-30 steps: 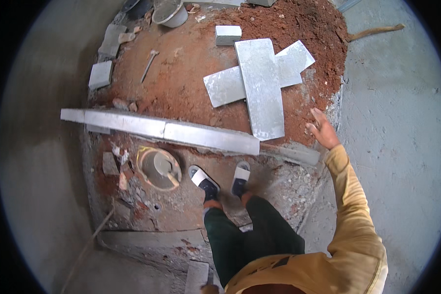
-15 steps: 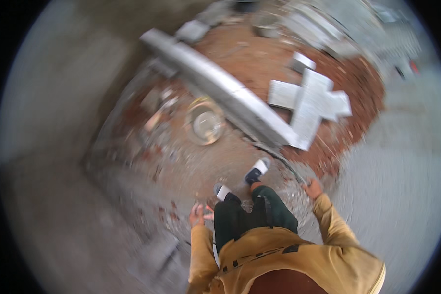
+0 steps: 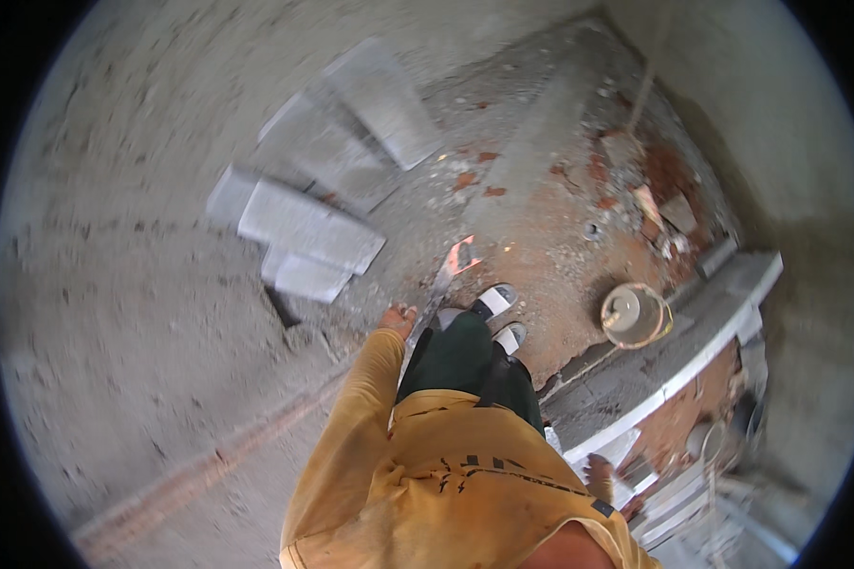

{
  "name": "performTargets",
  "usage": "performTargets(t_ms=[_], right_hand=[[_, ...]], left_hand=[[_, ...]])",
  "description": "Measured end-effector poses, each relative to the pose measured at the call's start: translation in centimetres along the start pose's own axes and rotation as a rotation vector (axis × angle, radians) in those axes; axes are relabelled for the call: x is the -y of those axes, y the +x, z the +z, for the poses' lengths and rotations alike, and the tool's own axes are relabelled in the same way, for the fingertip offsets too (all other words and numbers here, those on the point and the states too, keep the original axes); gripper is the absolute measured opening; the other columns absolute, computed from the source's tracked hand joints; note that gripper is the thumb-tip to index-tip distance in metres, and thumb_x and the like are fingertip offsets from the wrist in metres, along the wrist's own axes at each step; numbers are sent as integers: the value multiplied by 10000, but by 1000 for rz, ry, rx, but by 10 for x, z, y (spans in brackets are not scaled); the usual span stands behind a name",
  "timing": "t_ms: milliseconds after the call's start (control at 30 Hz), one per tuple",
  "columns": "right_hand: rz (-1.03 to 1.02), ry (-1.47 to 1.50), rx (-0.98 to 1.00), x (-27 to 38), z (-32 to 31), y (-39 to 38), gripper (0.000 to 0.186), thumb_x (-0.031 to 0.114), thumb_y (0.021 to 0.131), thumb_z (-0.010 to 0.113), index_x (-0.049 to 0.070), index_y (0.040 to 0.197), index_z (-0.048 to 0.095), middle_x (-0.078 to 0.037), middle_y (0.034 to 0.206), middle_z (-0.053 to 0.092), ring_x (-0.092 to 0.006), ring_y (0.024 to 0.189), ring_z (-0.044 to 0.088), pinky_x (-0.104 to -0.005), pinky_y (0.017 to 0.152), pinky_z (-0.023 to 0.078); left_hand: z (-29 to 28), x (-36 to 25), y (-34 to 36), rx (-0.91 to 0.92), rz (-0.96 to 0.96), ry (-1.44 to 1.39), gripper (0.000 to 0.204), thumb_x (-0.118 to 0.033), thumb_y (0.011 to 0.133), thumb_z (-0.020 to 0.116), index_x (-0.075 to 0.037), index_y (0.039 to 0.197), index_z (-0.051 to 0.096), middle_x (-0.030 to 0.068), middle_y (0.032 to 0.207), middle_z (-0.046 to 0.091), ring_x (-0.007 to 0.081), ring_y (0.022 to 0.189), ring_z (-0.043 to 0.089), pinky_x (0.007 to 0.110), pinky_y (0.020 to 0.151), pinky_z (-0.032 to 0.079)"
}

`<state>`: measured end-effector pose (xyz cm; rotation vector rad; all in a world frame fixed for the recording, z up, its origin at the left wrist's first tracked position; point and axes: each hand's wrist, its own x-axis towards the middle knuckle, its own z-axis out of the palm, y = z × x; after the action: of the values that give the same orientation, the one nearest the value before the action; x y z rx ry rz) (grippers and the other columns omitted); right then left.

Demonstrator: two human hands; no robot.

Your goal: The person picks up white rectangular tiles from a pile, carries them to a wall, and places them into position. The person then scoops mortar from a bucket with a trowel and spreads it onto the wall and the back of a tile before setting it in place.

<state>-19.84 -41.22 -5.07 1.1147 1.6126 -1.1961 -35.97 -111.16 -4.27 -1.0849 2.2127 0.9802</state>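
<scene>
My left hand [image 3: 400,320] is low beside my left leg, close to the blade of a handsaw [image 3: 462,255]. Its fingers look loosely bent and apart, and I see nothing in them. The saw has an orange handle pointing away from me and a grey blade running back toward my legs. Whether the hand touches the blade is unclear. My right hand [image 3: 599,476] hangs by my right side, dark and partly covered by my yellow top, over the low block wall [image 3: 669,389]. Its fingers cannot be made out.
Several pale grey blocks [image 3: 311,226] lie fanned out on the floor at the left. A round bucket [image 3: 636,317] stands by the wall at the right. Rubble and broken red brick [image 3: 669,180] lie at the far right, and more slabs sit beyond the wall.
My view has swung left: the bucket and low wall have shifted right, and the pale blocks and saw have come into plain sight. My right hand has dropped back near my side.
</scene>
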Motion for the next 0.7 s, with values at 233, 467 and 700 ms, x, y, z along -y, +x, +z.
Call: performTargets(t_ms=[233,467,700], right_hand=[[-644,-320,-331,265,-45,68,404,271,881,628,-51,1122,596,-138,968,657,-194,784,614,-291,618,520],[-954,-597,9,430,178,-13,412,292,876,626,-45,1114,627,-101,981,659,-168,869,607,-283,783,481],[-785,-666,203,425,335,-62,423,250,875,645,-46,1171,586,-147,1036,655,-213,990,605,-329,885,467]], left_hand=[[53,126,-81,-26,-314,-91,500,-465,847,596,-36,1099,646,212,1164,623,370,1137,567,399,979,429],[33,150,-65,-352,-298,-415,500,-429,818,635,-21,1107,621,236,1038,657,389,1021,615,432,918,462],[-135,157,61,-732,-425,-162,525,-408,845,633,-5,1178,584,254,1268,517,397,1207,466,437,1023,375]])
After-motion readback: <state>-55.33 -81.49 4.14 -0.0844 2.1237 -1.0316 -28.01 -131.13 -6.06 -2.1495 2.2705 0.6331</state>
